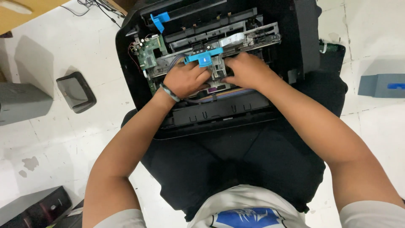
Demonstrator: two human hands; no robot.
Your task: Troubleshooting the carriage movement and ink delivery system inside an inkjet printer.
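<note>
An opened black printer (139, 84) rests on my lap, its cover off and its insides bare. My left hand (185, 78) lies inside it, fingers curled against the ink carriage (217, 69) under a blue clip (203, 57). My right hand (249, 69) presses on the same carriage from the right, fingers bent onto it. A green circuit board (149, 52) sits at the printer's left, and a metal rail (257, 40) runs across behind the hands. A band circles my left wrist.
On the white tiled floor, a small black tray-like cover (76, 90) lies at the left beside a grey box (19, 103). A grey and blue part (382, 85) sits at the right. A black device (36, 209) is at the bottom left. Cables run at the top.
</note>
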